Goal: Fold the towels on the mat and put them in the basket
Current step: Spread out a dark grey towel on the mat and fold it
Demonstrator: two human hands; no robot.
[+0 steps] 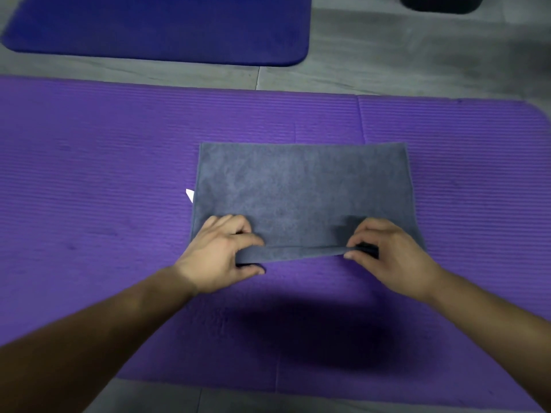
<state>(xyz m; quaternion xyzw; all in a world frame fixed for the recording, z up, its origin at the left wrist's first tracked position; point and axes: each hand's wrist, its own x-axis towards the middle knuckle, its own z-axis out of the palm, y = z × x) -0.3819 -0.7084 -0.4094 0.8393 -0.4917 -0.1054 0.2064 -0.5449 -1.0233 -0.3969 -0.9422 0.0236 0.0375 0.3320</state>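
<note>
Fuzzy grey towel (301,189), rectangular, lies flat on the ribbed purple foam mat (119,174). Left hand (217,257) and right hand (390,257) each pinch its near edge. Black thing (441,3) up top, maybe the basket.

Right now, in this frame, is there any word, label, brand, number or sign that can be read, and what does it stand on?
No text can be read.
White tag at the left edge of the grey towel: too small to show any print.
Purple mat, blue mat, dark object cut off at the top edge: no writing visible.
</note>
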